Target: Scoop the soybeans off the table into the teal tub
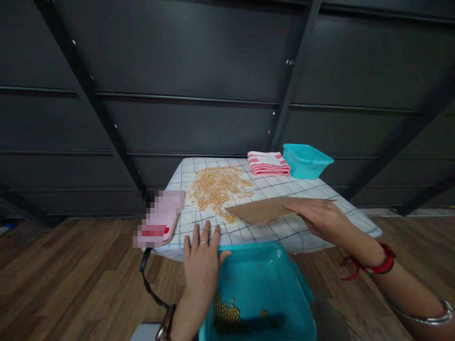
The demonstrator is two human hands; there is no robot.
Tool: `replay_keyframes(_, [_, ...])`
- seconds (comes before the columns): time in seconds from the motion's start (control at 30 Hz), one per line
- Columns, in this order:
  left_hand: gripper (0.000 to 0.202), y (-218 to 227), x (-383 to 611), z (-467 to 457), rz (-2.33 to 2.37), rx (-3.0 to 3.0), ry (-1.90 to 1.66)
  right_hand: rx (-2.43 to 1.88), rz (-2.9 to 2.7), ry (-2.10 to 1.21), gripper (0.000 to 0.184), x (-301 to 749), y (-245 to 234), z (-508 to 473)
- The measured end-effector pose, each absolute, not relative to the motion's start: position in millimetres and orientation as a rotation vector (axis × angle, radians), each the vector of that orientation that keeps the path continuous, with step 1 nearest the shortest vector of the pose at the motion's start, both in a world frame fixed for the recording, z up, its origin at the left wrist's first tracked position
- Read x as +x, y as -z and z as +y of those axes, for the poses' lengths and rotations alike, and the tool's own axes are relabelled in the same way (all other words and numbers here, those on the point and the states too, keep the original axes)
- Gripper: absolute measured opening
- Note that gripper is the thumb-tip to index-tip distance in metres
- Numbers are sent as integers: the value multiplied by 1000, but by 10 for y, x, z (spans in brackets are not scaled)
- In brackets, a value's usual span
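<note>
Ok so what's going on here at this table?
A person's right hand holds a piece of cardboard near loose yellow beans spread on a checked cloth. The left hand is spread at the far-left corner of a teal tub, which holds some beans. A folded striped towel and another tub sit at the back.

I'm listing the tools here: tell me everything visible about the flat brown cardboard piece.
The flat brown cardboard piece looks thin, with an uneven lower edge and a pointed left end. The right hand holds its right part, slanted over the white checked cloth. Its tip is beside the scattered yellow beans; whether it touches them is unclear.
</note>
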State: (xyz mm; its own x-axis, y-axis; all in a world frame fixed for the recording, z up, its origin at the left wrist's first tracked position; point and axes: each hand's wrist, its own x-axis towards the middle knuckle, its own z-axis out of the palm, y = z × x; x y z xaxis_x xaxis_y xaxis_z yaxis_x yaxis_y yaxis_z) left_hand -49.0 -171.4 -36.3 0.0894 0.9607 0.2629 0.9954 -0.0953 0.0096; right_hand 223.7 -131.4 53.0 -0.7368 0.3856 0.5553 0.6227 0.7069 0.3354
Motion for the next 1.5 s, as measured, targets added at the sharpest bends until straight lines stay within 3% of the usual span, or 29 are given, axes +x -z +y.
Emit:
replay_keyframes(0.47, [53, 482, -527, -1692, -1868, -2146, 309, -721, -2473, 841, 35, 2229, -469, -1361])
replay_keyframes(0.73, [51, 366, -472, -1713, -1968, -2151, 264, -759, -2537, 706, 36, 2286, -621, -1594])
replay_keyframes(1.0, [53, 364, -470, -1706, -1960, -2151, 239, -799, -2420, 897, 33, 2266, -594, -1441])
replay_keyframes(1.5, [52, 293, -445, -1709, -2040, -2174, 228, -753, -2508, 708, 37, 2121, -538, -1474])
